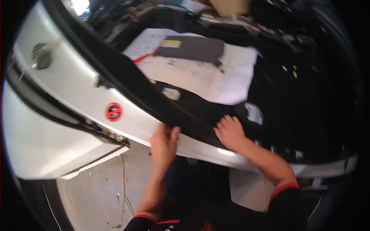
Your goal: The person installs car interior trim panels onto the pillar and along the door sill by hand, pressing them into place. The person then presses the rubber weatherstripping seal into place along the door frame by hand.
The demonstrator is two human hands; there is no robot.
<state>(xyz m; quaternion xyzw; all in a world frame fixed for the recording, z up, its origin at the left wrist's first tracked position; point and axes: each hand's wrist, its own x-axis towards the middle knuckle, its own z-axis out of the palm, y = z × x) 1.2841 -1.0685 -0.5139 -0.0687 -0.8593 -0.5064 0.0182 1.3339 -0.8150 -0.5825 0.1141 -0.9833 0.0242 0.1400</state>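
A long black trim strip [135, 86] runs along the white door sill [137, 122] of a car body, from the upper left down to the lower middle. At the strip's lower edge, my left hand [164, 146] has its thumb and fingers bent around the edge; the fingertips are partly hidden. Farther right, my right hand [230, 133] lies on the black trim with its fingers spread and slightly curved. A red and black round sticker [114, 112] is on the white sill, left of my left hand.
Inside the car, a large printed paper sheet [227, 82] lies under a dark grey flat panel [192, 48] with a yellow label. A red thing [141, 59] shows beside the panel. At left stands a white car door [46, 142]; a thin hose [123, 184] lies on the floor.
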